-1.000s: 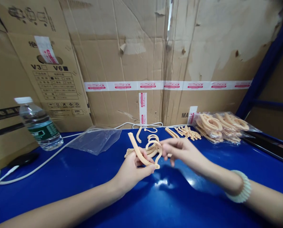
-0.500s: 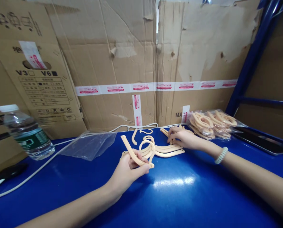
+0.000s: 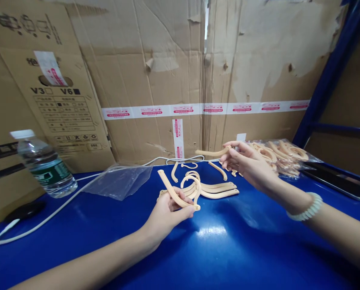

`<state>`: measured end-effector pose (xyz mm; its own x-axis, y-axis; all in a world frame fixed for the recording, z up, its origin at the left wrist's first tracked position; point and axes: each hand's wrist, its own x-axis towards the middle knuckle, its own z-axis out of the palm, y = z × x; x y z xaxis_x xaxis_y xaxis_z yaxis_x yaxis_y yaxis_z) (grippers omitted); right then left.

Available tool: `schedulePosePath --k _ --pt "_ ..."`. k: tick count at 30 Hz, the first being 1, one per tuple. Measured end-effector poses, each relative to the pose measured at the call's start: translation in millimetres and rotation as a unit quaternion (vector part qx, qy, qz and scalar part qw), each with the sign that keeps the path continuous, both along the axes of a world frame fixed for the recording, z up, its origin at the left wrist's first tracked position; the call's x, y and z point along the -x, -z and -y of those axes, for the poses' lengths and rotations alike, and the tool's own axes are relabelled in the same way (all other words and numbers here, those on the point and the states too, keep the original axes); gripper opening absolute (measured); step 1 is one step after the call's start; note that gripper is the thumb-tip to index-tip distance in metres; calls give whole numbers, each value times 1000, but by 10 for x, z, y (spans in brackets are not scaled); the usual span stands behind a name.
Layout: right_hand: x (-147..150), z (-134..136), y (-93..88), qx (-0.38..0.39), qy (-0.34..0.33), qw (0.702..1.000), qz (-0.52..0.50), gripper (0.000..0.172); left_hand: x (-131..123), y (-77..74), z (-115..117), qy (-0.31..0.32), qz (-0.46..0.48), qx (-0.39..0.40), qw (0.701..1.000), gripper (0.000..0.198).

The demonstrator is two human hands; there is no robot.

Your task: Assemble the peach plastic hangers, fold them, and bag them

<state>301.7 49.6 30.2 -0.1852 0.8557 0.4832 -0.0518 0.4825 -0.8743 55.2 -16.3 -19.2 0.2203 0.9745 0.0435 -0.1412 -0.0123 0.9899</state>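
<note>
The person's left hand (image 3: 167, 212) is staying low over the blue bench (image 3: 216, 253), fingers curled shut around a long curved beige piece (image 3: 171, 191) with a hooked loop sitting at its near end. That hand is barely shifting from where it was a moment ago.

The change is on the other side. Half a second back the right hand (image 3: 247, 166) was lying flat among the loose parts at the far edge of the bench. Now it is lifting clear, thumb and fingertips pinching one end of a slim curved strip (image 3: 211, 153), with the rest of the strip pointing left in the air above the bench. So each hand is now carrying one piece, and the two pieces are being held well apart, not touching.

Between the hands, a small stack of similar curved pieces (image 3: 220, 188) is lying on the bench, and a few thinner bits (image 3: 218, 170) are resting just beyond it. A clear bag full of the same beige parts (image 3: 284, 155) is sitting behind the right hand, which has a pale bead bracelet (image 3: 306, 207) on its wrist. Off to the left, an empty plastic bag (image 3: 121, 181), a water bottle (image 3: 44, 165) and a white cable (image 3: 47, 214) are lying in front of the cardboard boxes (image 3: 155, 80).
</note>
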Motion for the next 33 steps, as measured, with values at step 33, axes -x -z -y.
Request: schedulePosePath --k 33 --pt "490 623 474 207 -172 963 -3 30 -26 21 73 63 -83 -84 991 32"
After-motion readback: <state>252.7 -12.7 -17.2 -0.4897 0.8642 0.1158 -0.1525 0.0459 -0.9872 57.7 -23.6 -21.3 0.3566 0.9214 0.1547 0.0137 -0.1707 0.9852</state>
